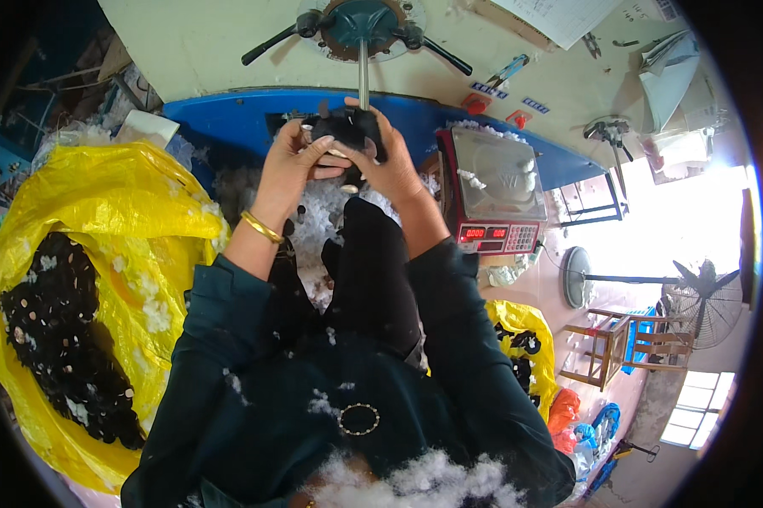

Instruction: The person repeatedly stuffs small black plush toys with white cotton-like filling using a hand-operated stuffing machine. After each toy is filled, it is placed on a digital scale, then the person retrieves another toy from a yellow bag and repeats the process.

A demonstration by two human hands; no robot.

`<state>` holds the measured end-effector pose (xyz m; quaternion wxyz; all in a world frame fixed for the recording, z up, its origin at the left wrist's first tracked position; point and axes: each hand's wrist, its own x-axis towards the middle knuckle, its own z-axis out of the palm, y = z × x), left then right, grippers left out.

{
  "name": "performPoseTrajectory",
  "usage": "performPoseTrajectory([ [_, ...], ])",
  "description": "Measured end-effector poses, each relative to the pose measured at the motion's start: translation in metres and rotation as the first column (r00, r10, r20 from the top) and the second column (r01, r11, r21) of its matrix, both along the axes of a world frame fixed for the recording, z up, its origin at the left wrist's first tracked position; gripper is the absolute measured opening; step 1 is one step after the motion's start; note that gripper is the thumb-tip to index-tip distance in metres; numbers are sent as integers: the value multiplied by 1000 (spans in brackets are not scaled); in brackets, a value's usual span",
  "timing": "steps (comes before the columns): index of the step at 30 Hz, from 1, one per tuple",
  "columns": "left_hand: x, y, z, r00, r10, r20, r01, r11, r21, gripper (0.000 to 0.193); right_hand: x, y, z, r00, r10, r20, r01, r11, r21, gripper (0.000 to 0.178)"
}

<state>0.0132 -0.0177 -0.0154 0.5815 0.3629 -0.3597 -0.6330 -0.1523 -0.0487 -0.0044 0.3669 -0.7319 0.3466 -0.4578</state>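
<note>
A small black plush toy piece (346, 127) with pale patches sits at the end of a thin metal tube (364, 76), which comes down from a dark green machine fitting. My left hand (298, 159) grips its left side, thumb pressed toward the middle; a gold bangle circles that wrist. On the other side my right hand (387, 161) is wrapped round the plush, fingers up near the tube. Its inside and the tube's tip are hidden. White stuffing (312, 222) lies below the hands, around my black-trousered legs.
A yellow sack (157, 190) of black plush pieces stands at left, another yellow sack (544, 339) at right. A red-framed weighing scale (496, 182) is right of my hands. Snips (508, 69) and red buttons (476, 103) are on the pale machine panel. A fan (702, 300) and wooden stool (597, 347) stand farther right.
</note>
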Motion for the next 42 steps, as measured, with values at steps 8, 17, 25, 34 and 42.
performPoseTrajectory([
  [8,-9,42,58,986,-88,144,65,986,156,33,13,31,43,900,-262,348,67,872,484,55],
  [17,-12,29,50,997,-37,69,32,996,79,37,13,23,36,899,-317,303,142,864,483,53],
  [25,56,99,13,971,-34,236,20,998,62,19,-28,105,32,975,-172,-142,210,921,327,67],
  [34,351,328,-39,-647,-200,736,-761,225,-608,46,-361,212,-123,544,-102,-833,731,545,411,41],
  [42,383,337,-57,-473,-282,835,-802,530,-275,49,-295,145,-108,607,78,-791,423,811,404,37],
])
